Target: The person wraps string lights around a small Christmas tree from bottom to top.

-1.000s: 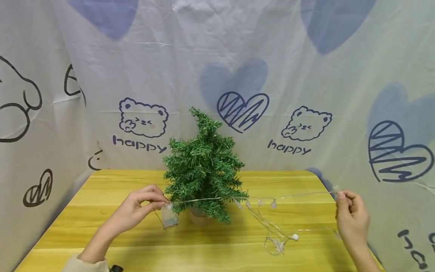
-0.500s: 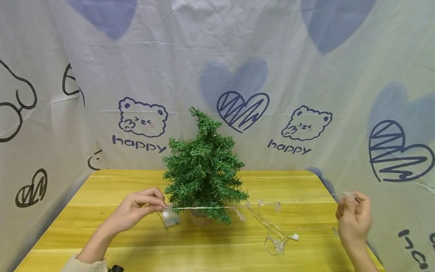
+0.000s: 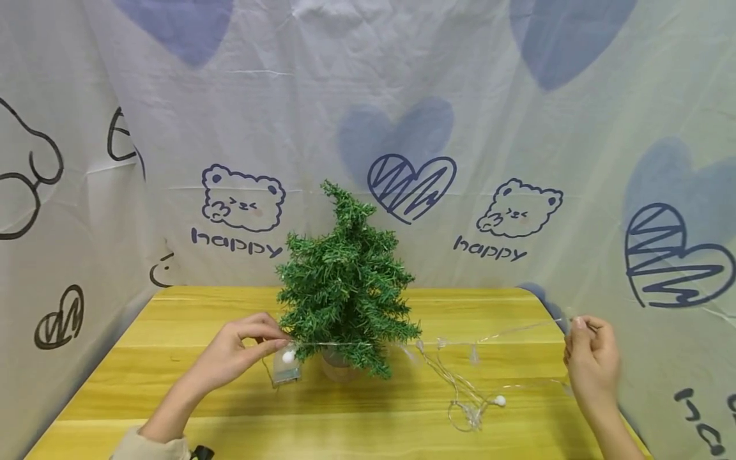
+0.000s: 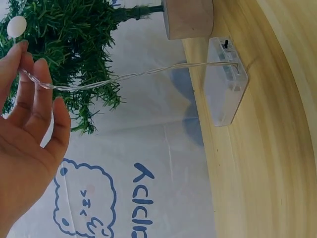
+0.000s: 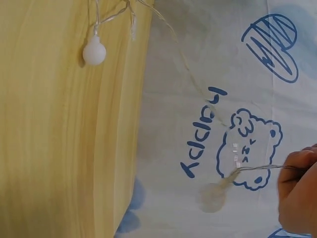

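Note:
A small green artificial Christmas tree [image 3: 345, 281] stands mid-table in a light pot [image 4: 190, 20]. Left of it, my left hand [image 3: 238, 354] pinches the clear wire of a string of fairy lights between thumb and fingers, beside a round white bulb [image 4: 17, 27]. From there the wire also runs down to a transparent battery box [image 4: 223, 89] with a black switch on the table. My right hand [image 3: 595, 364], out to the right, pinches the same string [image 3: 500, 335], which crosses in front of the lower branches. Close to its fingertips hangs a bulb [image 5: 212, 197].
A loose bundle of wire [image 3: 471, 415] and a white bulb [image 3: 499, 401] lie on the yellow wood-grain table [image 3: 230, 421], right of the tree. Behind and at both sides hangs a pale curtain [image 3: 489, 128] printed with hearts and bears.
The string sags more between the hands than a second ago. My right hand shifted outward, then came back left and slightly up. My left hand dipped slightly and rose again.

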